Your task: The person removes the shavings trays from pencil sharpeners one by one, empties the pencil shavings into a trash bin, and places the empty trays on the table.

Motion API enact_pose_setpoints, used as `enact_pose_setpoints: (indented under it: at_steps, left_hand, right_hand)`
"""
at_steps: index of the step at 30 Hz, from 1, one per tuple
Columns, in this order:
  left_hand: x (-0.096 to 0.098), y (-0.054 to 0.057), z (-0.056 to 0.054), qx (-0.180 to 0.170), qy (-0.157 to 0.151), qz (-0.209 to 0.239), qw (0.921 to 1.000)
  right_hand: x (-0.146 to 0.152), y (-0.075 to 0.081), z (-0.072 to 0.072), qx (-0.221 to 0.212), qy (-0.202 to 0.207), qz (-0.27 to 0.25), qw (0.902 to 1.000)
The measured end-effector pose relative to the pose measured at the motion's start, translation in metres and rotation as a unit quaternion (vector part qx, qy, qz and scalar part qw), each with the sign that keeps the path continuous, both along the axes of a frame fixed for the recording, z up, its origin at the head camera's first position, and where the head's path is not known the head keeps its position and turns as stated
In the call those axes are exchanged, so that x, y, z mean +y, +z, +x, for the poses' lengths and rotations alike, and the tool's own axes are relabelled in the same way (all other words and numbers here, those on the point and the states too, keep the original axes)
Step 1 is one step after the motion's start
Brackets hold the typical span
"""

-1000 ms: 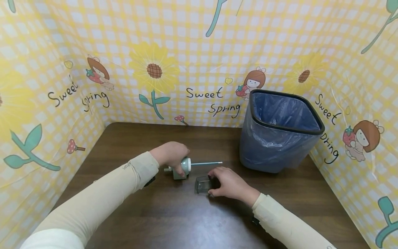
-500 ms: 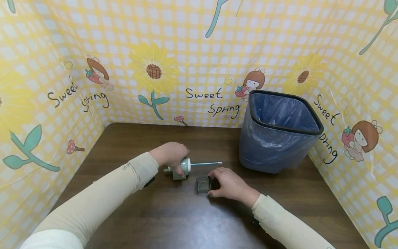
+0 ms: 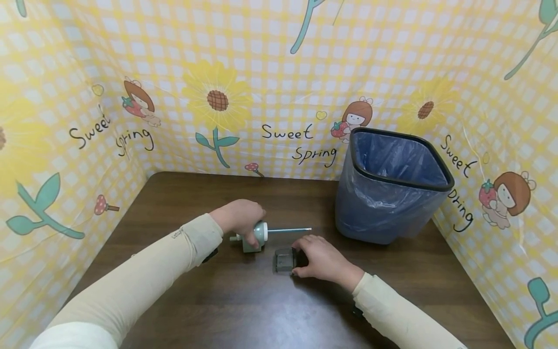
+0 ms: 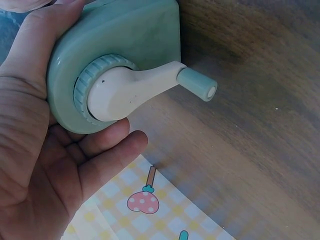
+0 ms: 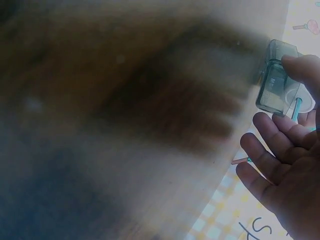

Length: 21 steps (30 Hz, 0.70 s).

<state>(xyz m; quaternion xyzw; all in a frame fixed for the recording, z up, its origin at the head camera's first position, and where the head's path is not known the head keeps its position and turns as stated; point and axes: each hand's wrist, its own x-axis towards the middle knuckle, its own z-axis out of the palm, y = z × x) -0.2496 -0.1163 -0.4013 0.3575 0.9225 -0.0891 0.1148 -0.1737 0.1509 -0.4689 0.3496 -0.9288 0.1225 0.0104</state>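
Note:
A light green crank pencil sharpener (image 3: 261, 235) lies over the table in the head view, gripped by my left hand (image 3: 240, 215). A blue pencil (image 3: 287, 230) sticks out of its white front ring toward the right. The left wrist view shows its white crank (image 4: 112, 95) with a green knob (image 4: 197, 84) facing the wrist. My right hand (image 3: 322, 259) pinches a clear, smoky shavings drawer (image 3: 284, 261) between thumb and fingers, just right of the sharpener and apart from it. In the right wrist view, the drawer (image 5: 272, 87) overlaps the white ring.
A bin (image 3: 379, 203) with a black rim and a bluish plastic liner stands at the back right of the brown wooden table (image 3: 209, 300). A yellow checked cloth (image 3: 279, 87) with printed flowers and lettering surrounds the table at the back and sides.
The drawer in my right hand has tipped slightly, its outline now looking squarer. The left hand, sharpener and pencil stay in place.

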Motion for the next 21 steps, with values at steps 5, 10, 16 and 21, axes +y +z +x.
enact_pose_setpoints:
  at_steps: [5,10,16,21]
  left_hand:
    - [-0.0007,-0.0007,-0.0002,0.001,0.001,0.002,1.0]
    - [-0.0013,-0.0013,-0.0007,0.004,-0.001,0.002,1.0]
    - [-0.0007,-0.0013,-0.001,0.005,-0.002,-0.002,1.0]
    - [-0.0004,-0.0003,-0.0005,0.003,-0.003,-0.003,1.0]
  right_hand:
    - [0.0005,0.0004,0.0003,-0.001,0.002,0.0,1.0]
    - [0.0011,-0.0021,-0.0006,0.003,0.004,0.008,1.0]
    - [0.0017,-0.0034,-0.0018,0.031,0.015,0.017,0.9993]
    - [0.0021,-0.0037,-0.0021,0.045,0.022,0.027,0.9984]
